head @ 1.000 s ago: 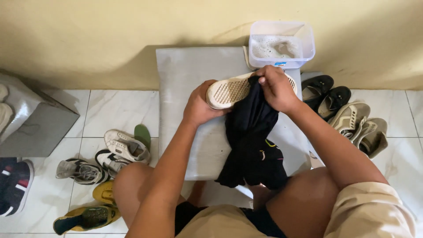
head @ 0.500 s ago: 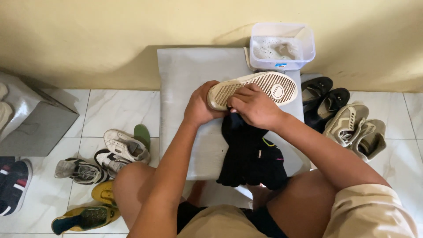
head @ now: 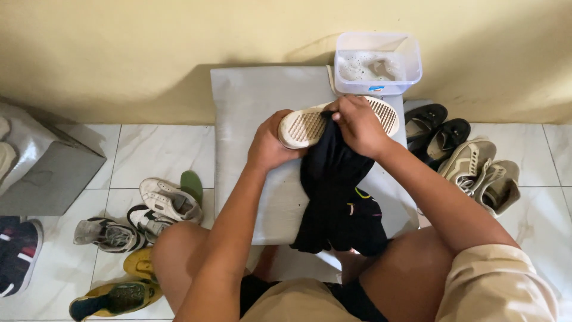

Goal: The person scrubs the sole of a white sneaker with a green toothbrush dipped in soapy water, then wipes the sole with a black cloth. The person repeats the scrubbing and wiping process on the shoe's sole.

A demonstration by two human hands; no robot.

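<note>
Your right hand [head: 357, 126] is now pressing the black cloth [head: 336, 191] across the sole again, left hand [head: 271, 146] gripping the white shoe [head: 307, 126] over the grey board [head: 250, 101] on white tiles [head: 149, 155].

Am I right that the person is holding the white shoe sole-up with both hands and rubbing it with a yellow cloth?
Not quite: the head view shows the cloth is black, not yellow. Both the left hand and right hand hold the white shoe sole-up.

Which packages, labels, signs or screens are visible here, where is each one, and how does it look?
Clear plastic container: rectangular tub against the wall, behind the hands, with foamy water inside.
Label: small blue and white sticker on the container's front wall.
No signs or screens are visible.
</note>
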